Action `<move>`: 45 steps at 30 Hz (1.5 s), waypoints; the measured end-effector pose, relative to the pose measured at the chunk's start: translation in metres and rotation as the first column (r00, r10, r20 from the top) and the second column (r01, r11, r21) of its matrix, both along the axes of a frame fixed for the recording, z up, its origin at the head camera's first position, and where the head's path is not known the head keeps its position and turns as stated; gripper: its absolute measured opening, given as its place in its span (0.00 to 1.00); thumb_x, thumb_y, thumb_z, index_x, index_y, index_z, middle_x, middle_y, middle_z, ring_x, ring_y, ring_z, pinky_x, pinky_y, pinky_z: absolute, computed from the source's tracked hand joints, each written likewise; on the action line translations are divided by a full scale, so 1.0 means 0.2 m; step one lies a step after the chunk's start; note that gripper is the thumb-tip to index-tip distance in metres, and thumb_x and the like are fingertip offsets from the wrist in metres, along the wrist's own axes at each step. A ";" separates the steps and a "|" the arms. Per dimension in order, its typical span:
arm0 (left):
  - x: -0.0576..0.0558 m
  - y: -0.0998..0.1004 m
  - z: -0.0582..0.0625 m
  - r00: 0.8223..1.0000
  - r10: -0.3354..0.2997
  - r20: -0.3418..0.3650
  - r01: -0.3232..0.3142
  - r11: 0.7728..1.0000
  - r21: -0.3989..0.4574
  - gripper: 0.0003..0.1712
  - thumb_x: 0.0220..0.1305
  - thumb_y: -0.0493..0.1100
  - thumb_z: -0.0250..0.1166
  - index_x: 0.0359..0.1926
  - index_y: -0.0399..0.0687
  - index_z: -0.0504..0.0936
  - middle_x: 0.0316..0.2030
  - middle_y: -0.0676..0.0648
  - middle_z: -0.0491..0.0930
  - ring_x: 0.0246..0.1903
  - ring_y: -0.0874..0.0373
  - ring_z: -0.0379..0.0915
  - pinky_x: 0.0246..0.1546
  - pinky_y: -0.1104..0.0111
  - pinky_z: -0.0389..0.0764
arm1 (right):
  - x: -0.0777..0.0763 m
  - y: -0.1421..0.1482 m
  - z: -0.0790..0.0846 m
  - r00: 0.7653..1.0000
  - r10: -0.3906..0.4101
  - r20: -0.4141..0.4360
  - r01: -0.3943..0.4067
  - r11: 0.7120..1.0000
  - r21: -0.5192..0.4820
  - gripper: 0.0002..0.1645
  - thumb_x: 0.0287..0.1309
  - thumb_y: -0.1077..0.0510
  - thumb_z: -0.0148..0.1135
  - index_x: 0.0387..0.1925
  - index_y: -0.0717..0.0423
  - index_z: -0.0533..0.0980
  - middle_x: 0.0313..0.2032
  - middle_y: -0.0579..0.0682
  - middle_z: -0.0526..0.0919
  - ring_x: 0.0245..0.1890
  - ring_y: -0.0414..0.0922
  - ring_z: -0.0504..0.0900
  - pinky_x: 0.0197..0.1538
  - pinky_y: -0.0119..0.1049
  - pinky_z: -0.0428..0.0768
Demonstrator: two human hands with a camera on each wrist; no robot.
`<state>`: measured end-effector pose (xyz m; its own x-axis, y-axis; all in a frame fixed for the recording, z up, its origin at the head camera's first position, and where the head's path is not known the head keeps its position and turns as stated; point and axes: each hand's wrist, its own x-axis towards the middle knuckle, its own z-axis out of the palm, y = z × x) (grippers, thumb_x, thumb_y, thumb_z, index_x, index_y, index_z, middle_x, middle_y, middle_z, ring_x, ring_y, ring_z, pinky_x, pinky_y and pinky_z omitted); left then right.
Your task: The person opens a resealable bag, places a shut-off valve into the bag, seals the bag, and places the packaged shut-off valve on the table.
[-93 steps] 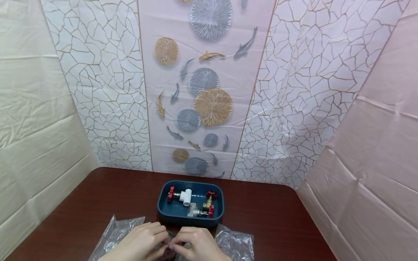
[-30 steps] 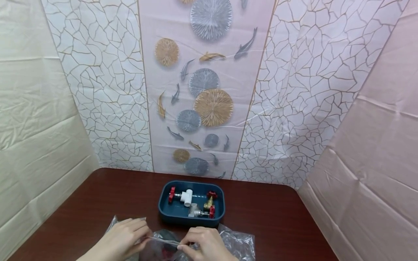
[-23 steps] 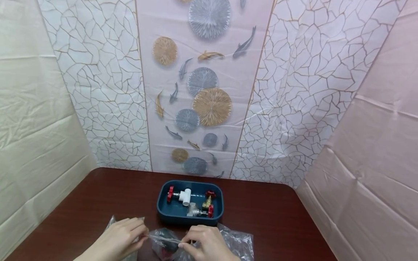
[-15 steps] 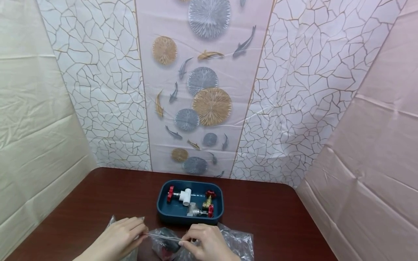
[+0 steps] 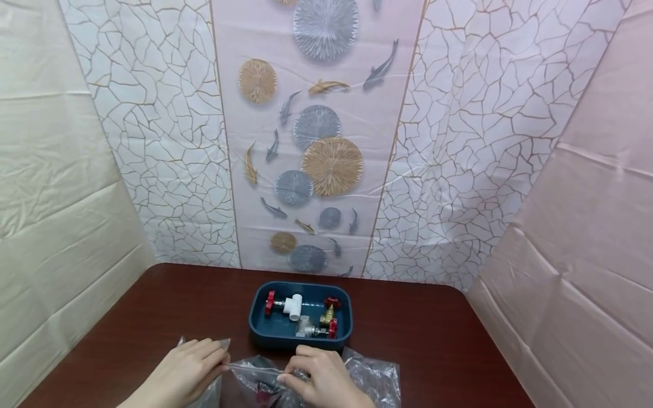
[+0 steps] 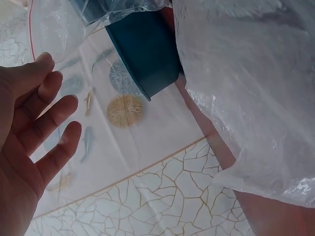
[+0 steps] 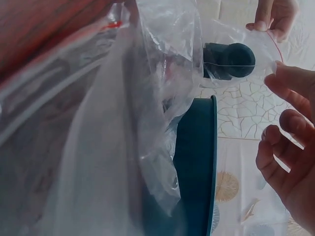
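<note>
Clear zip-lock bag (image 5: pixel 253 378) is stretched between the person's 2 hands, just in front of the blue tray (image 5: pixel 278 342) and near the table's front edge. Left hand (image 5: pixel 190 367) pinches 1 end of the bag's mouth between thumb and index finger; its other 3 fingers are bent and slightly spread in the left wrist view. Right hand (image 5: pixel 323 375) pinches the opposite end with thumb and index finger, the remaining 3 curled loosely. Along the mouth runs a red seal line (image 6: pixel 31 34). Inside the bag sits a dark pipe fitting (image 7: pixel 216 61) with a round end; a red part (image 5: pixel 264 395) also shows through the plastic.

In the tray lie 3 valves with red handwheels: a white tee-shaped valve (image 5: pixel 293 307) on the left, a silver metal valve (image 5: pixel 305 327) near the front and a brass valve (image 5: pixel 327 318) on the right. More clear plastic (image 5: pixel 376 378) lies crumpled beside the right hand on the reddish-brown table (image 5: pixel 433 334).
</note>
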<state>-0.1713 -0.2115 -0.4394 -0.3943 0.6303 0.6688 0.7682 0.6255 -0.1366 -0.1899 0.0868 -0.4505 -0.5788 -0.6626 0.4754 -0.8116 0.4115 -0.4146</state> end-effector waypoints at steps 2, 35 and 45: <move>0.00 0.00 0.00 1.000 0.012 0.008 -0.013 1.000 0.002 0.05 0.60 0.50 0.63 0.31 0.58 0.78 0.28 0.63 0.70 0.26 0.69 0.65 0.24 0.74 0.68 | -0.01 0.00 0.00 1.000 0.001 0.029 -0.002 1.000 0.024 0.09 0.62 0.41 0.53 0.30 0.33 0.78 0.24 0.28 0.67 0.18 0.24 0.63 0.20 0.18 0.63; 0.06 -0.05 0.05 0.998 0.018 0.059 -0.022 0.997 0.077 0.05 0.58 0.50 0.65 0.30 0.63 0.76 0.28 0.67 0.67 0.26 0.73 0.60 0.24 0.80 0.58 | 0.00 -0.04 -0.03 1.000 -0.007 -0.003 0.007 0.995 -0.096 0.08 0.61 0.45 0.56 0.26 0.35 0.74 0.24 0.29 0.70 0.19 0.21 0.64 0.22 0.16 0.65; 0.10 0.00 0.10 0.970 0.169 0.173 -0.178 0.983 0.042 0.11 0.52 0.48 0.70 0.34 0.67 0.76 0.32 0.70 0.69 0.26 0.76 0.63 0.26 0.66 0.74 | 0.00 0.01 0.05 0.999 -0.044 -0.025 0.040 0.990 -0.135 0.08 0.58 0.43 0.59 0.26 0.37 0.75 0.23 0.29 0.72 0.20 0.23 0.66 0.22 0.17 0.66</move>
<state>-0.1506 -0.2122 -0.4186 -0.6043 0.5054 0.6159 0.6562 0.7542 0.0250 -0.1897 0.0891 -0.4409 -0.5903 -0.5670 0.5746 -0.8067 0.3879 -0.4459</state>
